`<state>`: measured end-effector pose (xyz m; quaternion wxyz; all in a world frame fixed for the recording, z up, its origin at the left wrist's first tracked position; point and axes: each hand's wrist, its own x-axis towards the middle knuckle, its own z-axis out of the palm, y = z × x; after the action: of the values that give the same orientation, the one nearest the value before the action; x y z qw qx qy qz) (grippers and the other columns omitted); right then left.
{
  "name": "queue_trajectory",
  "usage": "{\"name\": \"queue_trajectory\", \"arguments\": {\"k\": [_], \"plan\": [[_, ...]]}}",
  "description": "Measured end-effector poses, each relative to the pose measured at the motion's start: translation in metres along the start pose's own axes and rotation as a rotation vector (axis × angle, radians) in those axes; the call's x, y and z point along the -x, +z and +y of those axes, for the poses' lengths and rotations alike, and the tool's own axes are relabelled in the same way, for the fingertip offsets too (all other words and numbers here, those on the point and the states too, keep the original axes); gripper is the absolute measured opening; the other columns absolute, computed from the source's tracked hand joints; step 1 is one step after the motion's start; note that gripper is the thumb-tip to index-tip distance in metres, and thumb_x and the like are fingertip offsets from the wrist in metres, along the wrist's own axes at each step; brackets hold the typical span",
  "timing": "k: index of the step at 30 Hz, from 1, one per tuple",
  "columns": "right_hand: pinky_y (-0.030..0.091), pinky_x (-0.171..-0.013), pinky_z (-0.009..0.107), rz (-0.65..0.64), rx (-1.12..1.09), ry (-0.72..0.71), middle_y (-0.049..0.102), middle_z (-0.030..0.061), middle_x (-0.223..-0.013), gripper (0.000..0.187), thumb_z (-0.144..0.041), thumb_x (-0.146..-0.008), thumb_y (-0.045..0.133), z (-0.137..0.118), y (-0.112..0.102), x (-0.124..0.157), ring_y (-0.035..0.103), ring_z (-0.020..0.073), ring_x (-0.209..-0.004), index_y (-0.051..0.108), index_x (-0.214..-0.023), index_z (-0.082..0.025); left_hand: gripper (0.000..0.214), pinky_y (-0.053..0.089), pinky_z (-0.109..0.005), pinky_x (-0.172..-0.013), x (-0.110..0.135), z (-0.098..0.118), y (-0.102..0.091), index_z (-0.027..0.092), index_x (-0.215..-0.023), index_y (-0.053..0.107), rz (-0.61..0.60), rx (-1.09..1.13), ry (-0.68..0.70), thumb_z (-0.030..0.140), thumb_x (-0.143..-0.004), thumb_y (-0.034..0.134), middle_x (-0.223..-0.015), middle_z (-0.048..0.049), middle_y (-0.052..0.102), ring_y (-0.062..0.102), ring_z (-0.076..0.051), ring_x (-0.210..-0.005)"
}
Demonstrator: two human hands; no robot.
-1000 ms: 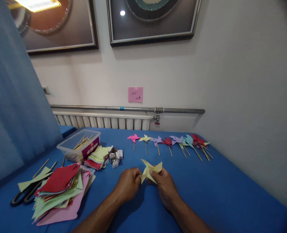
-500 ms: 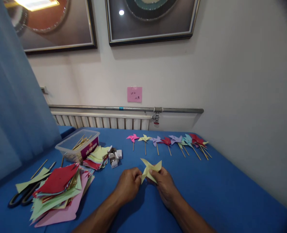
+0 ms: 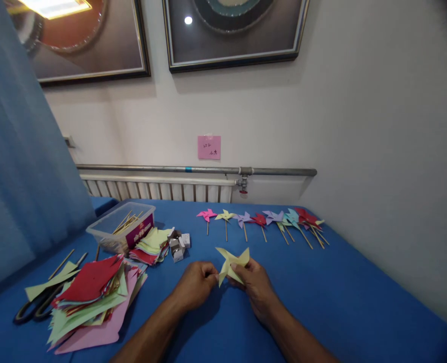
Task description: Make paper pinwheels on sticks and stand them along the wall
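Observation:
A pale yellow paper pinwheel (image 3: 231,263) is held just above the blue table (image 3: 340,302), in front of me. My right hand (image 3: 255,286) pinches its right side, fingers closed on the paper. My left hand (image 3: 195,285) is closed at the pinwheel's left edge, fingertips pinched against the paper. A row of several finished pinwheels on sticks (image 3: 264,222) lies further back on the table, in pink, yellow, purple, red and teal.
A heap of coloured paper squares (image 3: 90,300) lies at the left with black scissors (image 3: 38,307) beside it. A clear plastic box of wooden sticks (image 3: 123,229), a smaller paper stack (image 3: 153,244) and small white boxes (image 3: 180,244) sit behind. A radiator (image 3: 158,189) lines the wall.
Both hands and the yellow pinwheel have shifted slightly left and a little away from me; the grip looks the same. The view has drifted a touch.

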<state>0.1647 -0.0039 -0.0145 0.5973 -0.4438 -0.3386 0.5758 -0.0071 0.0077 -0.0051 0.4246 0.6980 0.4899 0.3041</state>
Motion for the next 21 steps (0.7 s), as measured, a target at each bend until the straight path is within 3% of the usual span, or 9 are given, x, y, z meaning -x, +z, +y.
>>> {"name": "queue_trajectory", "arguments": {"k": [6, 12, 17, 21], "plan": [[0.054, -0.068, 0.029, -0.008, -0.048, -0.036, 0.073, 0.0034, -0.086, 0.049, -0.061, -0.067, 0.080, -0.005, 0.000, 0.002, 0.069, 0.0183, -0.076, 0.068, -0.089, -0.019, 0.023, 0.019, -0.024, -0.046, -0.008, 0.001, 0.002, 0.018, -0.059, 0.057, 0.137, 0.303, -0.102, 0.040, -0.065, 0.061, -0.046, 0.0063, 0.041, 0.029, -0.008, -0.044], [0.051, -0.059, 0.027, 0.013, 0.030, -0.039, 0.069, 0.0029, -0.081, 0.053, -0.069, -0.069, 0.073, 0.010, 0.003, 0.001, 0.066, 0.0152, -0.065, 0.065, -0.087, -0.019, 0.028, 0.021, -0.023, -0.045, -0.011, 0.006, 0.005, 0.018, -0.057, 0.057, 0.224, 0.528, -0.194, 0.044, -0.058, 0.068, -0.045, 0.0024, 0.050, 0.036, -0.008, -0.039], [0.041, -0.048, 0.024, -0.137, 0.315, -0.083, 0.061, -0.0018, -0.062, 0.042, -0.060, -0.075, 0.068, 0.019, 0.007, 0.003, 0.055, 0.0113, -0.049, 0.059, -0.074, -0.019, 0.030, 0.025, -0.022, -0.049, -0.008, 0.009, 0.005, 0.015, -0.063, 0.062, 0.278, 0.703, -0.142, 0.042, -0.058, 0.075, -0.052, 0.0027, 0.053, 0.039, -0.007, -0.046], [0.035, -0.047, 0.022, -0.233, 0.510, -0.158, 0.053, -0.0054, -0.057, 0.028, -0.046, -0.084, 0.058, 0.024, 0.008, 0.008, 0.048, 0.0095, -0.047, 0.058, -0.075, -0.020, 0.034, 0.030, -0.022, -0.051, -0.005, 0.010, 0.012, 0.013, -0.068, 0.065, 0.254, 0.847, -0.120, 0.042, -0.058, 0.080, -0.057, 0.0019, 0.056, 0.043, -0.007, -0.050]]}}
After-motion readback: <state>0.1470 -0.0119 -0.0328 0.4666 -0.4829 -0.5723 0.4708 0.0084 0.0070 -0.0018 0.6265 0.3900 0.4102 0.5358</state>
